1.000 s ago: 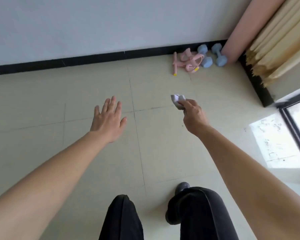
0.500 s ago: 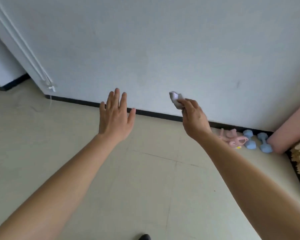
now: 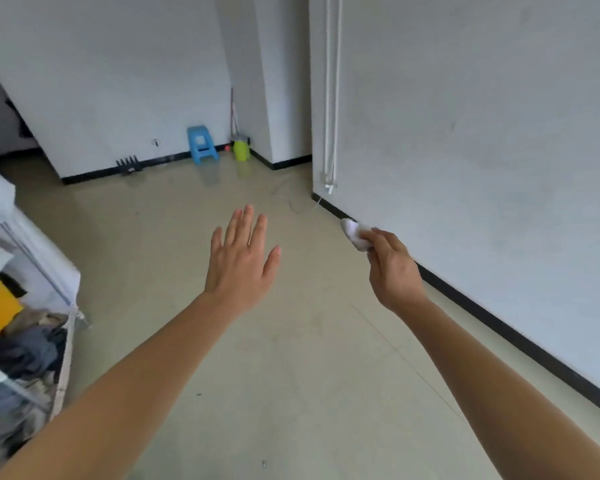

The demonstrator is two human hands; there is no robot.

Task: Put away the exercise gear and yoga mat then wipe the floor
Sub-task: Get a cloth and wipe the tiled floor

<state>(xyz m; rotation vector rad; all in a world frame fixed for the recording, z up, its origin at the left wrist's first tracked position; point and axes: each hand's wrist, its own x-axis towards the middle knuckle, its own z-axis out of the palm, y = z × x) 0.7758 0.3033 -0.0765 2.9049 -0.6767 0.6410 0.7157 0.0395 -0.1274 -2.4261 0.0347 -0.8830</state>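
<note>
At the far left edge stands a fabric wardrobe rack [image 3: 32, 237] with a heap of clothes [image 3: 21, 344] at its foot and a yellow patch beside them. Further in, against the back wall, sit a small black rack-like object [image 3: 128, 164], a blue plastic stool [image 3: 201, 144] and a green container [image 3: 241, 150] with a long handle rising behind it. Over the bare tiled floor [image 3: 291, 393] the left hand [image 3: 241, 261] is held out flat, palm down, fingers spread and holding nothing. To its right the right hand [image 3: 392, 268] pinches a small crumpled white wipe [image 3: 354, 233] between thumb and fingertips, held in the air near the black baseboard [image 3: 499, 327] of the right-hand wall. No exercise gear and no yoga mat appear anywhere in this view, so whether they are put away cannot be confirmed here. With the wipe off the floor and the person facing the far corner, the wiping looks either finished or paused; disposing of the wipe probably remains.
</note>
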